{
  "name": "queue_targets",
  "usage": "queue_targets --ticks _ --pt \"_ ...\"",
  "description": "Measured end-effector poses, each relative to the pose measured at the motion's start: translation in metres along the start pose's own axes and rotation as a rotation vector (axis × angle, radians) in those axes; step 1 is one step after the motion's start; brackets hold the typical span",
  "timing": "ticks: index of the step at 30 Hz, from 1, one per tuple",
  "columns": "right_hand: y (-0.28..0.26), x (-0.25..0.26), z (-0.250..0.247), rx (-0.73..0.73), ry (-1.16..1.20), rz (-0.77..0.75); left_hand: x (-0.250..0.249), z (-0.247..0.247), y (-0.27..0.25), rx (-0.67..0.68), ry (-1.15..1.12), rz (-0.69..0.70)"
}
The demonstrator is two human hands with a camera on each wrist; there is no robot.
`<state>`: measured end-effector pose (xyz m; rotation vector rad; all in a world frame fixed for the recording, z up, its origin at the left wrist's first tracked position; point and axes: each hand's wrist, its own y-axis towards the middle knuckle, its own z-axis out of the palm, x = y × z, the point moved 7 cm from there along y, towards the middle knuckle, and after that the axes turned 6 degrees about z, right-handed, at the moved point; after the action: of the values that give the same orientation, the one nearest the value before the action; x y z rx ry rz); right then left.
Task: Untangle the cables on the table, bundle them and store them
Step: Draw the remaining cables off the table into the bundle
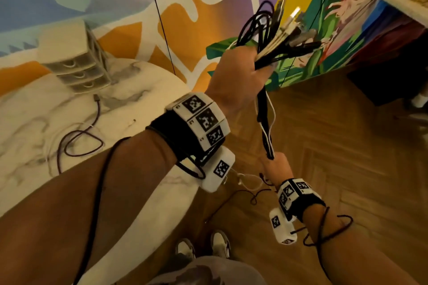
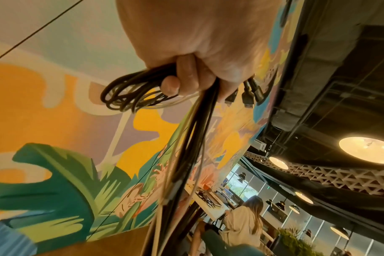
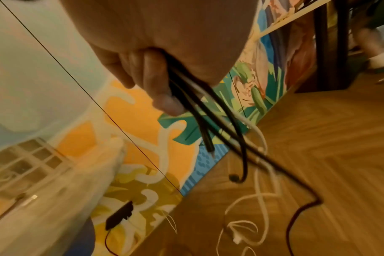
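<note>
While hands grip cables (image 1: 266, 111), drawer unit (image 1: 76, 58) nearby.

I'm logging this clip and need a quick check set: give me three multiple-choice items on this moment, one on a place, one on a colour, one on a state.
1. Where does the purple cable lie?
A. on the marble table
B. in a drawer
C. over a chair

2. What colours are the cables in the bundle?
A. red and blue
B. black and white
C. all green

3. How is the bundle held?
A. it lies loose on the floor
B. only one hand touches it
C. left hand grips it high, right hand grips the strands below

Answers:
1 A: it curls on the tabletop in front of the drawer unit.
2 B: black and white strands and plugs show in every view.
3 C: both fists are curled round the strands, which run between them.
</note>
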<state>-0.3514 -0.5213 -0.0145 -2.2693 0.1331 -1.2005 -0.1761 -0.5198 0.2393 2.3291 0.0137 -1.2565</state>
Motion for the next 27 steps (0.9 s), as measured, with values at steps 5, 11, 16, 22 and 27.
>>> queue_targets --ticks 5,11,16,22,27 --pt "0.018 -0.010 0.017 0.085 -0.145 0.104 -0.009 -0.010 -0.001 -0.050 0.008 0.055" --pt "0.033 0.003 0.005 -0.045 -0.290 0.075 -0.020 -0.034 0.010 -0.108 -0.019 0.123" --pt "0.040 -0.007 0.006 0.036 -0.564 0.016 -0.005 -0.023 -0.001 -0.086 -0.034 0.113" --pt "0.032 0.011 0.007 0.205 -0.531 -0.162 0.025 0.009 -0.024 -0.013 -0.009 0.017" --pt "-0.013 0.108 -0.011 0.427 0.182 -0.391 0.051 0.037 -0.044 0.082 0.052 -0.074"
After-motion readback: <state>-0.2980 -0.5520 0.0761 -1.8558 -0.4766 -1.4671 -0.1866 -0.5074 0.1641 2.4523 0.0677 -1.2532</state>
